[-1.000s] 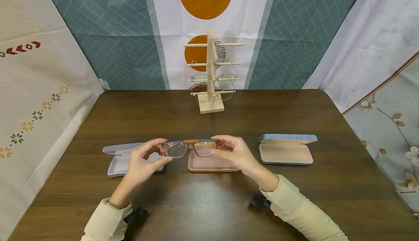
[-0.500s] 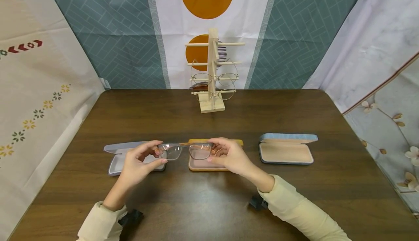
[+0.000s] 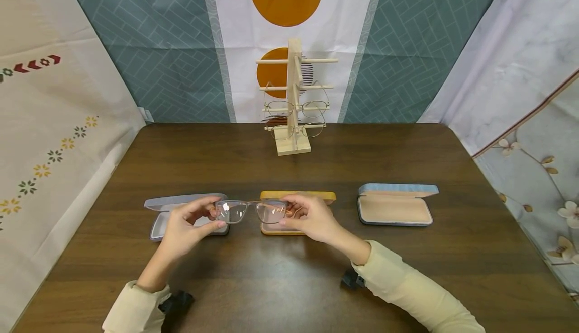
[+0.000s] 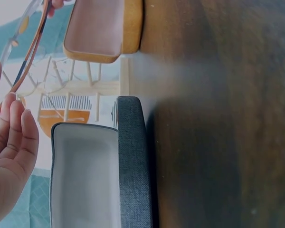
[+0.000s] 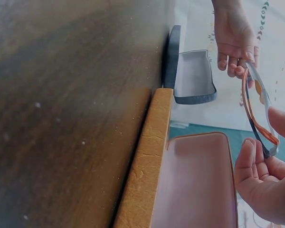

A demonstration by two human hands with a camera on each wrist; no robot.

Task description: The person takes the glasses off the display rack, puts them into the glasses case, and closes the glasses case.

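Observation:
Both hands hold a pair of eyeglasses (image 3: 232, 213) level above the table, lenses toward the head camera. My left hand (image 3: 186, 230) pinches one end of the frame between thumb and fingers. At the other end, my right hand (image 3: 315, 221) grips the hinge corner. Seen in the right wrist view, the orange-and-dark temples (image 5: 262, 131) are folded behind the clear grey front. Beneath the glasses lies an open mustard glasses case (image 3: 298, 195) with pink lining. An open grey-blue case (image 3: 181, 200) with pale lining is partly hidden behind the left hand.
A third open case (image 3: 398, 188), light blue with beige lining, lies to the right. At the back stands a wooden eyewear rack (image 3: 294, 54) with two thin-framed pairs of glasses (image 3: 315, 102) on its lower pegs. Fabric curtains (image 3: 181, 46) surround the brown table (image 3: 289, 277).
Both hands have carried the eyeglasses a little left and down. The frame has tilted so the lenses face more upward, and more of the mustard case's lid shows.

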